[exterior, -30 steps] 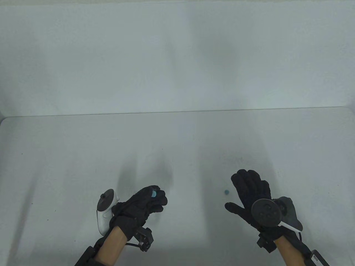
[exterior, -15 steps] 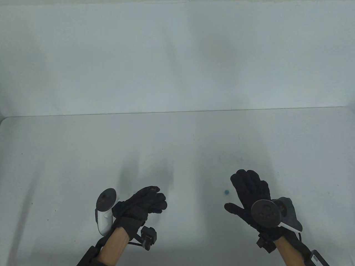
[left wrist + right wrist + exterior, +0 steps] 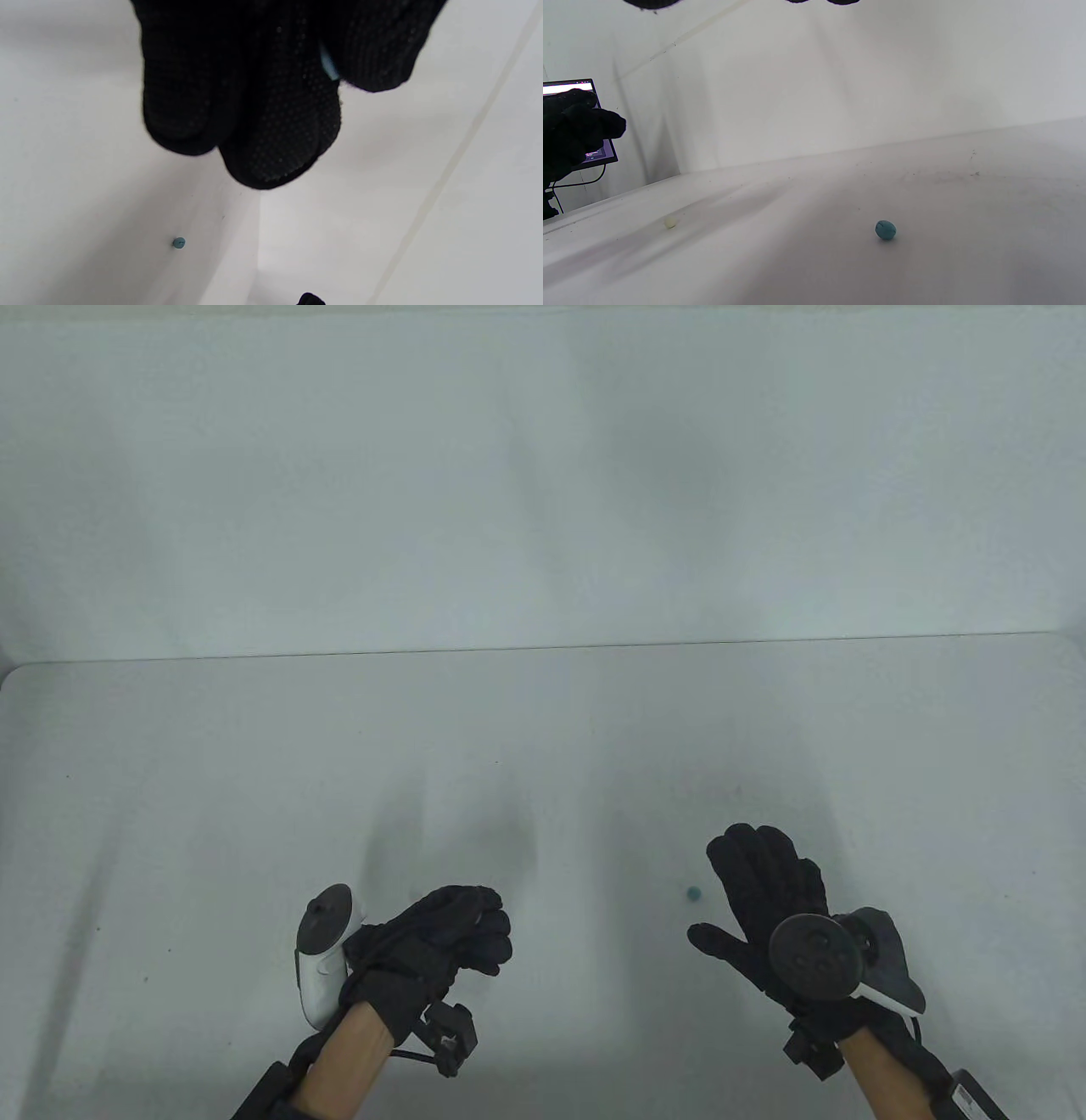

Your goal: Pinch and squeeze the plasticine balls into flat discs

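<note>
White tabletop point(image 3: 212, 780) carries one teal plasticine ball point(image 3: 694, 892) beside the spread right hand point(image 3: 764, 891). Left hand point(image 3: 441, 937) pinches a blue piece point(image 3: 328, 65); squeezing seems underway, needing firmer pressure next.

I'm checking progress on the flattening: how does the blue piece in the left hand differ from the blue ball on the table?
The blue piece is pinched between the left hand's fingers, mostly hidden; the blue ball lies free on the table, beside the open right hand. Only a thin, pale sliver of the piece shows, so its shape is unclear; the ball is plainly round and a deeper teal. Both are small and blue.
</note>
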{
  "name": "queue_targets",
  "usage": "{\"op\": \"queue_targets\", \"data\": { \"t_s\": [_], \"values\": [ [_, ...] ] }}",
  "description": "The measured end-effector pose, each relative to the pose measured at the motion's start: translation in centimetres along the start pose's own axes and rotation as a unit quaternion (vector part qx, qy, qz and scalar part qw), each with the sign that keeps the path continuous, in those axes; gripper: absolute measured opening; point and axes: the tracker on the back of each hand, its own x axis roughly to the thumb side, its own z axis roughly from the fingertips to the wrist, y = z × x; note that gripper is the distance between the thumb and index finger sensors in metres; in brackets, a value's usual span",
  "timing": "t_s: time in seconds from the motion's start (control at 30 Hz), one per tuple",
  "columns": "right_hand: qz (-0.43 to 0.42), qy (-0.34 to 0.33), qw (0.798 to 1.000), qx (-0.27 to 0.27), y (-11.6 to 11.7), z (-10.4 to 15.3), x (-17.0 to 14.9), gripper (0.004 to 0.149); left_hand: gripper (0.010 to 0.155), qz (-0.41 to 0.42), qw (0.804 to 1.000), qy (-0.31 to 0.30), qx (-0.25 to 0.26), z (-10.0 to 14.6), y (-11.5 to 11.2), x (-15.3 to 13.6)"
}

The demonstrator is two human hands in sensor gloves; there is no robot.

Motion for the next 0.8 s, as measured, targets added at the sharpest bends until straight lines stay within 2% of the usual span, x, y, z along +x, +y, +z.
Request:
{"op": "queue_targets", "data": {
  "t_s": [0.17, 0.27, 0.33, 0.37, 0.43, 0.47, 0.57, 0.67, 0.8],
  "values": [
    [0.000, 0.000, 1.000, -0.003, -0.1, 0.0, 0.0, 0.084, 0.043, -0.033, 0.999, -0.007, 0.003, 0.0, -0.2, 0.3],
    [0.002, 0.000, 1.000, -0.003, -0.1, 0.0, 0.0, 0.084, 0.043, -0.020, 0.999, 0.023, 0.028, 0.1, 0.2, -0.2],
    [-0.001, 0.000, 1.000, -0.006, -0.1, 0.0, 0.0, 0.084, 0.053, 0.017, 0.999, 0.028, 0.013, 0.1, 0.4, -0.8],
    [-0.002, 0.000, 1.000, -0.006, -0.1, 0.0, 0.0, 0.084, 0.075, 0.042, 0.999, 0.027, -0.010, 0.0, 0.4, -1.0],
    [0.000, 0.001, 1.000, -0.006, -0.1, 0.0, 0.0, 0.084, 0.083, 0.072, 0.997, 0.028, -0.025, 0.0, 0.3, -1.3],
    [-0.001, 0.001, 1.000, -0.007, -0.2, 0.0, 0.0, 0.084, 0.084, 0.074, 0.997, 0.028, -0.015, 0.0, 0.2, -1.4],
    [-0.002, 0.002, 1.000, -0.004, -0.1, 0.0, -0.1, 0.084, 0.073, 0.039, 0.999, 0.027, -0.001, -0.1, 0.4, -1.2],
    [-0.001, 0.002, 1.000, -0.004, -0.1, 0.0, 0.0, 0.084, 0.051, 0.019, 0.999, 0.032, 0.027, 0.0, 0.7, -1.1],
    [-0.002, 0.002, 1.000, 0.001, 0.0, 0.0, 0.0, 0.083, 0.043, 0.004, 0.999, 0.028, 0.041, 0.1, 0.8, -0.8]
  ]
}}
